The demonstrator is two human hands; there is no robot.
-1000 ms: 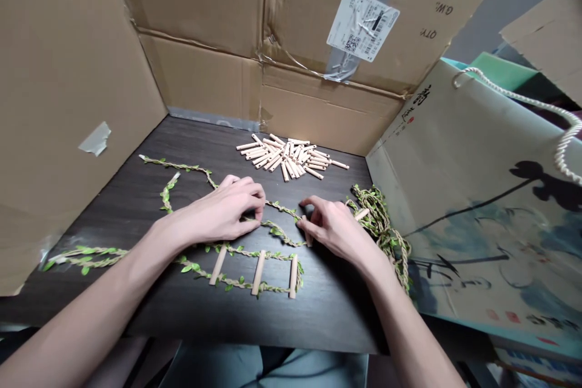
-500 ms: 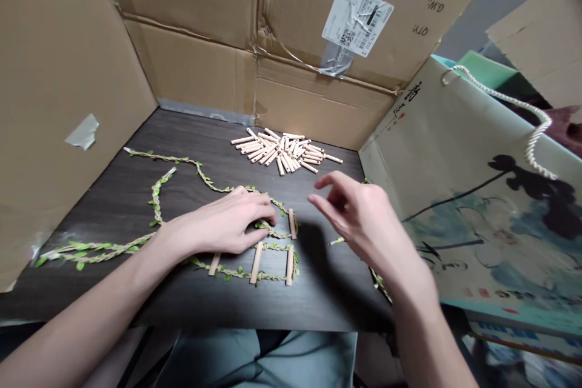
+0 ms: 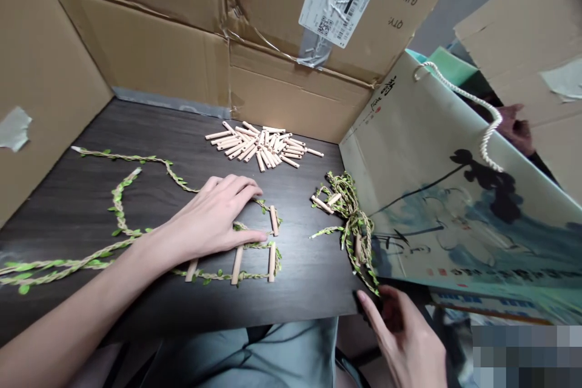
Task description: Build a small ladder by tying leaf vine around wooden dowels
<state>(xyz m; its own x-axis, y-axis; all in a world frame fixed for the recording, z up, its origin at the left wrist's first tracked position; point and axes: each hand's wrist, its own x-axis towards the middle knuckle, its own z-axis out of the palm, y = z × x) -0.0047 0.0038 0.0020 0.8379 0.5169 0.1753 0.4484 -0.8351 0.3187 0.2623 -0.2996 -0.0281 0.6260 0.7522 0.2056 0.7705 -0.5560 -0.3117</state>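
My left hand [image 3: 222, 209] lies fairly flat, fingers stretched and thumb apart, over a braided twine garland with green leaves [image 3: 218, 276]. Wooden rungs [image 3: 237, 265] cross the garland like a small ladder, partly hidden beneath that hand. A single wooden peg [image 3: 273, 220] sits in a twine loop just right of its fingers. Down at the table's front right edge is my right hand [image 3: 404, 330], thumb and fingers apart. It is close to the lower end of a tangled leafy twine bundle [image 3: 349, 197] with wooden pegs in it; whether it touches the twine I cannot tell.
A pile of drilled wooden pegs [image 3: 261, 144] lies at the back of the dark table [image 3: 304, 291]. Cardboard walls [image 3: 282, 82] rise behind and at the left. A large paper bag [image 3: 422, 194] with a rope handle stands along the right.
My right hand has moved down and right to the table edge, uncovering the twine bundle. My left hand has spread more flatly over the garland. The view has shifted right.
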